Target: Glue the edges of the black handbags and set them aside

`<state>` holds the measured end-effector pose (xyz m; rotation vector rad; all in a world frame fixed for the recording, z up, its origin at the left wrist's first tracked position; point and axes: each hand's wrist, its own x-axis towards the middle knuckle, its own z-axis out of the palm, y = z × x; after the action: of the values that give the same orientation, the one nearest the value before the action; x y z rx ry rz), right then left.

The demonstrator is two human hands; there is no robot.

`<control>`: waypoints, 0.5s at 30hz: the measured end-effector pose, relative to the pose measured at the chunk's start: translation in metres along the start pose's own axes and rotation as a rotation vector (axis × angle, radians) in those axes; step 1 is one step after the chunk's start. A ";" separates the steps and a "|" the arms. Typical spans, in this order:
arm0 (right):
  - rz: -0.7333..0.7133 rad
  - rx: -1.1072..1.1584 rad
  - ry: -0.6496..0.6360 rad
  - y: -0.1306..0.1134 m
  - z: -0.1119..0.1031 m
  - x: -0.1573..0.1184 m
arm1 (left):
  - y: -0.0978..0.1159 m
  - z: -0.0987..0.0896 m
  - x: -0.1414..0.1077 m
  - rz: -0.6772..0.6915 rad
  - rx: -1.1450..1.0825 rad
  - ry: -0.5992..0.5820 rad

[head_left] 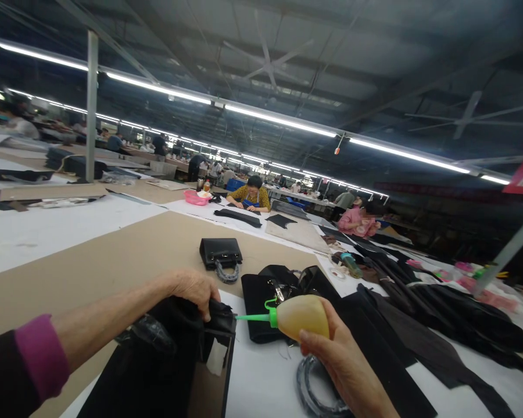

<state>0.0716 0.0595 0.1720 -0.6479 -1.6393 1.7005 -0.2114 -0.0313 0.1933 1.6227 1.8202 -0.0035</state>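
Note:
My right hand [337,348] is wrapped round a squeeze bottle [298,316] of yellowish liquid with a green cap and a long green nozzle. The nozzle tip points left and meets, or nearly meets, the edge of a black handbag piece [165,354]. Fingers of my left hand [198,290] are closed on the upper edge of that piece, whose open side shows a brown inner face and a whitish patch. Plastic-wrapped material lies under my left forearm. Just beyond the bottle are black bag parts [259,307] with metal fittings.
A finished-looking black handbag [220,252] with a wrapped handle stands on the brown board [157,244]. A plastic-wrapped ring handle [309,389] lies below my right hand. Black sheets [383,342] cover the right side. Across the table, a person in a yellow patterned top [253,194] works.

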 end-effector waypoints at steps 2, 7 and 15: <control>-0.014 -0.019 -0.005 -0.005 0.002 -0.001 | -0.001 0.001 0.002 0.000 0.007 0.005; -0.024 -0.140 0.072 -0.010 -0.002 0.000 | -0.006 0.003 0.008 0.011 -0.019 -0.002; -0.015 -0.105 0.197 0.010 -0.010 0.005 | -0.005 0.003 0.010 0.037 -0.029 0.004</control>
<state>0.0745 0.0694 0.1616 -0.8240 -1.5965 1.4964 -0.2142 -0.0250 0.1844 1.6369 1.7849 0.0419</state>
